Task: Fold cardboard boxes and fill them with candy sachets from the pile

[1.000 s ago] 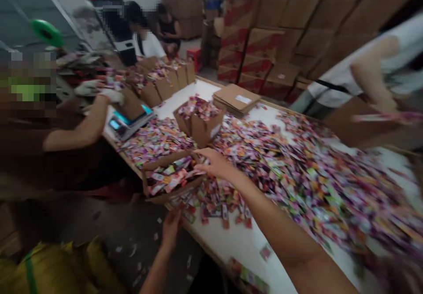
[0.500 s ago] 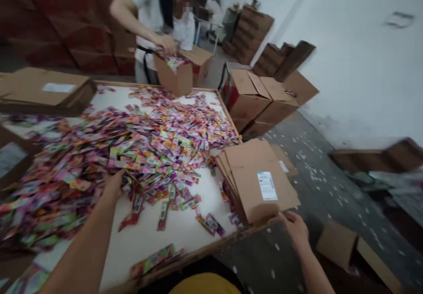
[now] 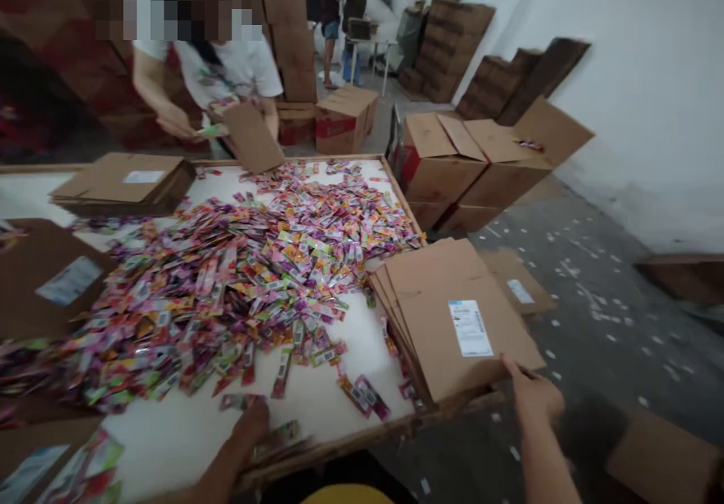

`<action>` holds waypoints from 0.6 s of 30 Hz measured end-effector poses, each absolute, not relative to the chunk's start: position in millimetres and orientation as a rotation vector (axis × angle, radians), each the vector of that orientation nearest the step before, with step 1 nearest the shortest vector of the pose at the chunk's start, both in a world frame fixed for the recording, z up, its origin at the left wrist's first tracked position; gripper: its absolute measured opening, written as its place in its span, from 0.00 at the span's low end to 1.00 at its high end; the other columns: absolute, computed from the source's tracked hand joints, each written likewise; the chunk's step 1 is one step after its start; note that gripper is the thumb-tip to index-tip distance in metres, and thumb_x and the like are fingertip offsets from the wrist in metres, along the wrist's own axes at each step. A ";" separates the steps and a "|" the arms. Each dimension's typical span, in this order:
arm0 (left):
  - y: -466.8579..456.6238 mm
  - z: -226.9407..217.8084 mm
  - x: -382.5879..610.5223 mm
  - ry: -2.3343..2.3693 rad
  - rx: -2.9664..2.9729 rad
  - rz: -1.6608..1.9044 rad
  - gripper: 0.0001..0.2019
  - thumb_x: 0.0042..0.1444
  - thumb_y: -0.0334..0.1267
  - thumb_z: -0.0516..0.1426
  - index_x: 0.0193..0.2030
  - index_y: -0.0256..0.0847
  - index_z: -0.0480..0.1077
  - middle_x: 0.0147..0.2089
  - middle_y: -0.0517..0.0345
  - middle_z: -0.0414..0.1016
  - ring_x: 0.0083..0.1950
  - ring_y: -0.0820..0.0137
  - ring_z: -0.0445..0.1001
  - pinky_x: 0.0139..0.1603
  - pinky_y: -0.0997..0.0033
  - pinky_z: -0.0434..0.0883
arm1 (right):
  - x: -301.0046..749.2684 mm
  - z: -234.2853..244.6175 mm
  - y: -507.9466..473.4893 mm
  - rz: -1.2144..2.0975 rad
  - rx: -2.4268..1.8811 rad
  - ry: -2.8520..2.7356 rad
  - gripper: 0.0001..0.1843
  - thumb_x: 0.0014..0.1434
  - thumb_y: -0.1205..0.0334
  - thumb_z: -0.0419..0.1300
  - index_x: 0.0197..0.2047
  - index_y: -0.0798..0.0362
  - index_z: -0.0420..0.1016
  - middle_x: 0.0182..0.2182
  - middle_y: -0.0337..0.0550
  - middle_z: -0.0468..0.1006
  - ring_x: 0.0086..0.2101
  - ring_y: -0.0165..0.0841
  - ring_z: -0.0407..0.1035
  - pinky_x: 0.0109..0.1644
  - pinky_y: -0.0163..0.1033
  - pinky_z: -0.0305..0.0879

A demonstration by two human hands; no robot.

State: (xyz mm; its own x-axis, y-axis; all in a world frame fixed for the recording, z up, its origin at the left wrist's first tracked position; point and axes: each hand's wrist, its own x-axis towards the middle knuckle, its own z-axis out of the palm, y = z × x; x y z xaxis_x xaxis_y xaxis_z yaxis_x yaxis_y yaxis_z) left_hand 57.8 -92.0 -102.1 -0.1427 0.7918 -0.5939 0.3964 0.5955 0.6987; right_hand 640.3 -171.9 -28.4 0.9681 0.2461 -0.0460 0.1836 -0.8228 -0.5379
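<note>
My right hand [image 3: 535, 394] pinches the near right edge of the top flattened cardboard box [image 3: 418, 285], thumb on top and the other fingers underneath. This box carries a white label and tops a small stack at the table's right corner. Smeared by motion, my left hand [image 3: 252, 421] is low over the table's near edge; its fingers do not show clearly. A few small candy packets [image 3: 283, 436] lie right beside it. Beyond it spreads a big heap of colourful packets [image 3: 226, 285] on the white tabletop [image 3: 186, 428].
Across the table a person [image 3: 226, 74] handles packets at a tilted carton [image 3: 252, 138]. Another flat stack [image 3: 118, 176] sits at the back left, and an open labelled box [image 3: 50, 278] at the left. Filled cartons [image 3: 441, 161] stand beyond the right edge. Scraps litter the floor [image 3: 588, 285].
My left hand has drawn back from the heap toward the table's near edge. My right hand keeps to the cardboard's edge. The person opposite has shifted left with the carton, and my view has turned.
</note>
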 end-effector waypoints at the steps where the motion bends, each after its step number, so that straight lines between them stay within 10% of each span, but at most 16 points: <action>1: -78.2 -104.4 66.3 1.723 0.998 0.466 0.22 0.23 0.38 0.67 0.10 0.44 0.53 0.09 0.66 0.51 0.19 0.57 0.69 0.30 0.53 0.70 | 634.5 -21.0 -171.0 0.112 -2.627 -0.260 0.24 0.30 0.45 0.70 0.13 0.43 0.57 0.16 0.53 0.70 0.34 0.65 0.74 0.40 0.72 0.66; 7: 23.1 -59.6 126.8 1.445 1.064 0.742 0.10 0.30 0.40 0.68 0.22 0.44 0.73 0.27 0.56 0.78 0.38 0.58 0.77 0.45 0.62 0.73 | 592.0 41.5 -165.3 -0.048 -2.115 -0.382 0.14 0.45 0.46 0.57 0.22 0.48 0.64 0.19 0.38 0.74 0.25 0.35 0.72 0.34 0.47 0.75; 13: 22.9 56.4 93.8 1.181 1.221 1.209 0.25 0.44 0.45 0.66 0.50 0.41 0.74 0.58 0.47 0.74 0.65 0.58 0.66 0.66 0.61 0.60 | 496.2 95.8 -152.0 0.403 -1.625 -0.652 0.24 0.30 0.51 0.74 0.32 0.50 0.75 0.34 0.46 0.81 0.37 0.41 0.76 0.44 0.44 0.75; 18: -20.4 65.9 10.7 1.547 0.960 1.428 0.23 0.51 0.53 0.62 0.49 0.41 0.69 0.48 0.51 0.76 0.56 0.58 0.72 0.58 0.61 0.68 | 336.5 75.9 -119.9 0.987 -1.566 -0.828 0.26 0.35 0.47 0.74 0.36 0.51 0.78 0.35 0.46 0.82 0.40 0.43 0.76 0.47 0.46 0.74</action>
